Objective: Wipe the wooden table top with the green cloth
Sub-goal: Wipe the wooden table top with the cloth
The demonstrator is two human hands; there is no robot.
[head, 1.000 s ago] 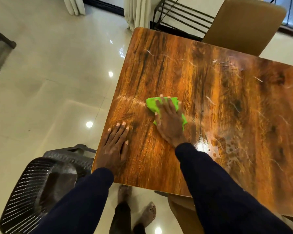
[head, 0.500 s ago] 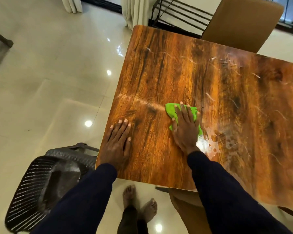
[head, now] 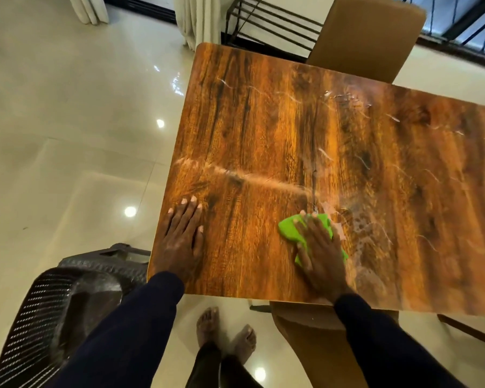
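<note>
The wooden table top (head: 277, 130) fills the middle and right of the head view, glossy brown with pale wet streaks and foam patches. A bright green cloth (head: 291, 228) lies flat near the table's front edge. My right hand (head: 321, 253) presses down on the cloth with fingers spread, covering most of it. My left hand (head: 181, 236) rests flat on the bare wood near the front left corner, fingers apart, holding nothing.
A dark woven plastic chair (head: 59, 312) stands at the table's front left corner. A tan chair (head: 364, 37) is tucked in at the far side, and another tan chair (head: 314, 345) sits below the front edge. My bare feet (head: 224, 331) stand on glossy tiles.
My right hand has slid the green cloth to the right and toward the front edge, leaving a pale streak across the wood. My left hand stayed planted near the corner.
</note>
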